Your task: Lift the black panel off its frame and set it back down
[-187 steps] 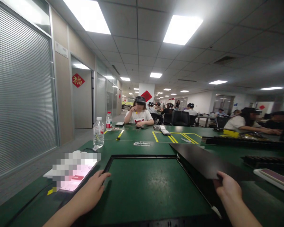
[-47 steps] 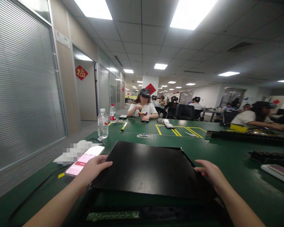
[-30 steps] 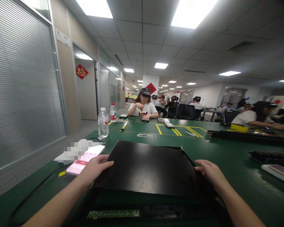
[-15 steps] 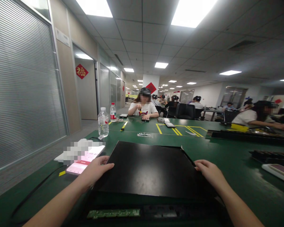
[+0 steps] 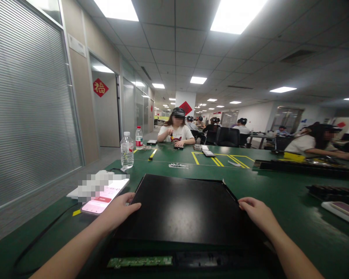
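Left grip and right grip bare; forearms bare, slim, tapering.

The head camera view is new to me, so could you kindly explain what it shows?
There is no machine here: these are a person's own bare hands, seen from a camera worn on that person's head, looking forward and down. Every picture comes from that one camera.

On the green table lies a black panel over a black frame. The left hand grips the panel's left edge, thumb on top. The right hand has its fingertips at the right edge; whether they hold panel or frame is unclear.

Nearest the wearer is a green circuit board. To the left lie a lit phone and, further back, a clear bottle.
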`<state>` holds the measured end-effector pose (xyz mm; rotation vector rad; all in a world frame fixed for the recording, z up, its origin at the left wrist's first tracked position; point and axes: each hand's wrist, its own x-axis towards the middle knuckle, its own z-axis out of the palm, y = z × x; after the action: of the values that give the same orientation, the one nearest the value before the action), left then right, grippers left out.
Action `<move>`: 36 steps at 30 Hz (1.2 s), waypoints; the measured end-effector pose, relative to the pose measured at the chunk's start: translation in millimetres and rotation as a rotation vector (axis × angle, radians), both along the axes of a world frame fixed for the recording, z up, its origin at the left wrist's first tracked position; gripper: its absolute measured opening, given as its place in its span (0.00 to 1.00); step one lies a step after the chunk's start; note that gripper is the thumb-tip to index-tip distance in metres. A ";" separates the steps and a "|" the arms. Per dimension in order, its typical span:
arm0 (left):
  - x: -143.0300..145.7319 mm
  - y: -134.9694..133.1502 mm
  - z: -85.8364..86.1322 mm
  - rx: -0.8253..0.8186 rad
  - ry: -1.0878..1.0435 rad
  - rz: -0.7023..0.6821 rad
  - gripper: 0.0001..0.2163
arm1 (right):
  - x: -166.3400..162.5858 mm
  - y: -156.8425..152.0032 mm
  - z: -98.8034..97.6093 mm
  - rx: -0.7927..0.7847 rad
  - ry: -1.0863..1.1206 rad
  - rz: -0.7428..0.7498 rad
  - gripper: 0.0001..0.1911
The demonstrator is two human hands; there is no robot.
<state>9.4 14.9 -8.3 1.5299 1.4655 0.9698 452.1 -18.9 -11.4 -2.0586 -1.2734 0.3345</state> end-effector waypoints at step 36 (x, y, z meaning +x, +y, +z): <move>1.0 -2.0 23.3 -0.106 -0.147 0.007 0.17 | 9.5 8.7 0.2 -0.109 -0.010 0.001 0.19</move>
<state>10.4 13.0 15.0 1.3491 1.3967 0.9721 461.6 -10.2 -11.2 -2.1538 -1.2878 0.4024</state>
